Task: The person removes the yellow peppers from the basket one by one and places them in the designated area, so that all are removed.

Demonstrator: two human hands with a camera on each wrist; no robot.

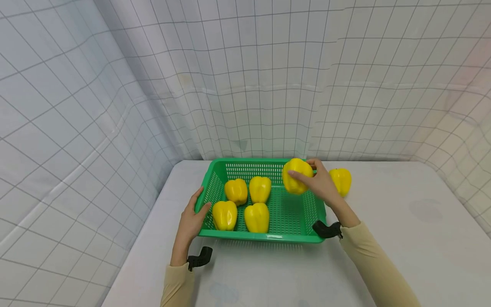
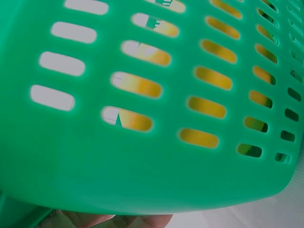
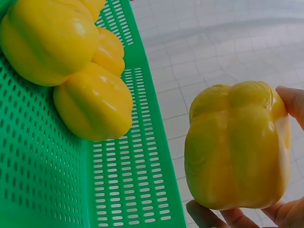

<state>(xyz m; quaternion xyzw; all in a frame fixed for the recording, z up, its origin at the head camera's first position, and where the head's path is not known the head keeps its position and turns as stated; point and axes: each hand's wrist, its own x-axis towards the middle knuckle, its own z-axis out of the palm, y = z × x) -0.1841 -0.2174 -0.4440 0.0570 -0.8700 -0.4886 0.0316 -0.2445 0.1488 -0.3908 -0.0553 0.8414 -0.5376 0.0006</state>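
Observation:
My right hand (image 1: 322,181) grips a yellow bell pepper (image 1: 296,175) above the right part of a green plastic basket (image 1: 264,237). In the right wrist view, thumb and fingers hold this bell pepper (image 3: 236,147) from the side and the end. My left hand (image 1: 190,221) holds the basket's left rim. The left wrist view shows the basket's slotted wall (image 2: 118,171) close up, with part of the left hand (image 2: 104,221) at the bottom edge. Several yellow bell peppers (image 1: 257,217) lie in the left half of the basket.
Another yellow bell pepper (image 1: 342,181) lies on the white table (image 1: 391,238), right of the basket and partly behind my right hand. White grid-patterned curtains (image 1: 261,85) stand behind and along the sides of the table.

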